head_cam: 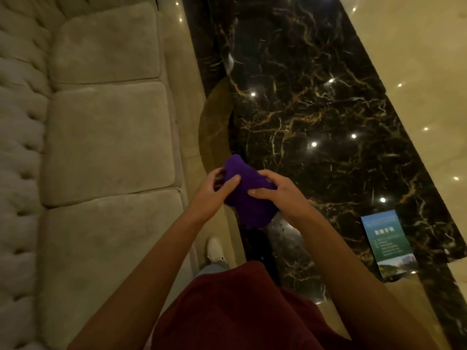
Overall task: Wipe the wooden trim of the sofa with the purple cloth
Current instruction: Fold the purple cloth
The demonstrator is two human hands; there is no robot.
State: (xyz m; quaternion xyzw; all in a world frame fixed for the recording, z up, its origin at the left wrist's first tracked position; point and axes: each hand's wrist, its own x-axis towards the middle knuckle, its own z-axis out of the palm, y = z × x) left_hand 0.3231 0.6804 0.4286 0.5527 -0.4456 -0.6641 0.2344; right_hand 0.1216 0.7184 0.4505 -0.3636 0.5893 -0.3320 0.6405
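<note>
A bunched purple cloth (246, 198) is held in mid-air between both hands, over the gap between sofa and table. My left hand (214, 192) grips its left side with the thumb on top. My right hand (280, 195) holds its right side, fingers curled over it. The beige sofa (108, 137) fills the left, with three seat cushions and a tufted back. No wooden trim of the sofa can be made out in this view.
A long black marble table (316, 109) with gold veins runs along the sofa's front. A green and blue brochure (388, 246) lies on its near right part. A white shoe (214, 248) stands on the narrow floor strip between them. Glossy beige floor lies at right.
</note>
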